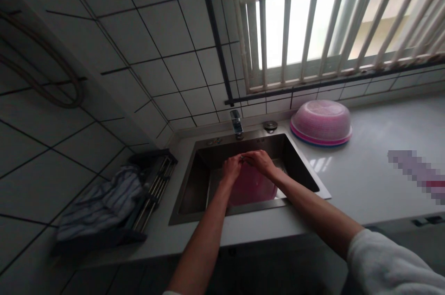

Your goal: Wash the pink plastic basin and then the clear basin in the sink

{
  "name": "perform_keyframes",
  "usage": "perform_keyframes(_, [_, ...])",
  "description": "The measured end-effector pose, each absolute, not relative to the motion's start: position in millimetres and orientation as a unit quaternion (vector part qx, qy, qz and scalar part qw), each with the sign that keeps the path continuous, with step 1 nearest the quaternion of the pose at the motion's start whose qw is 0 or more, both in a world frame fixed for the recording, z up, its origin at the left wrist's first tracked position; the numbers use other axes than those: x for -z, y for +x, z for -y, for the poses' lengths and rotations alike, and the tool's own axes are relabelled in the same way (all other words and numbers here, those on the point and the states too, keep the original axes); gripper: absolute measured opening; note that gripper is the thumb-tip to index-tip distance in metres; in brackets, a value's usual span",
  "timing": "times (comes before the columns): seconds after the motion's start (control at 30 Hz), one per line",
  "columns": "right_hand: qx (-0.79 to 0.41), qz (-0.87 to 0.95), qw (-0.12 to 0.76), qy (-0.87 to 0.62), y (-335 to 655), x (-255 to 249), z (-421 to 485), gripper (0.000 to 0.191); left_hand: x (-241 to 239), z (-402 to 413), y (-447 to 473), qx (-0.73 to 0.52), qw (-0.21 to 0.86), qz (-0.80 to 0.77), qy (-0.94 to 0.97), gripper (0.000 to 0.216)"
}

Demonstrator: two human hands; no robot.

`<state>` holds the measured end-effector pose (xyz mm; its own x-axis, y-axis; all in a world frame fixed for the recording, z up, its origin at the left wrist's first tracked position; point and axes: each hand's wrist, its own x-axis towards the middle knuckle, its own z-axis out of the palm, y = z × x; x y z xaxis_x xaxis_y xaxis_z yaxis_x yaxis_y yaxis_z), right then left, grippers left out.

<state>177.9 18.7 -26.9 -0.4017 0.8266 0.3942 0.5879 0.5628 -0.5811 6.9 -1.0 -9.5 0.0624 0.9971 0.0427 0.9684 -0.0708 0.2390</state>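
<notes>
My left hand [232, 166] and my right hand [260, 161] meet over the sink [302, 165], their fingertips brought together. The fingers of both hands are closed, and a small thing between them is too small and dark to name. Just below them, a pink basin [255, 187] sits inside the metal sink, partly covered by my hands and forearms. What lies in the basin cannot be made out.
Behind the sink stands a faucet [236, 123], with a round metal drain strainer [270, 125] to its right. Upturned pink basins [321, 121] rest on the right counter [368, 146]. At left, a dark rack [153, 193] holds a striped cloth [111, 195]. A barred window [313, 21] is above.
</notes>
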Motion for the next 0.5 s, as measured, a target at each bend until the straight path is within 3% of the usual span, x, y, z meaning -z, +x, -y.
perform_keyframes(0.3, [-0.249,0.709,0.430,-0.501,210.5,49.2,-47.3,0.021,9.3,-5.3,-11.7,-0.188,0.099,-0.732,0.647,0.027])
perform_keyframes(0.5, [-0.272,0.638,0.393,-0.603,244.1,64.1,-60.2,0.015,4.9,-8.7,-39.0,-0.249,0.089,-0.783,0.564,0.035])
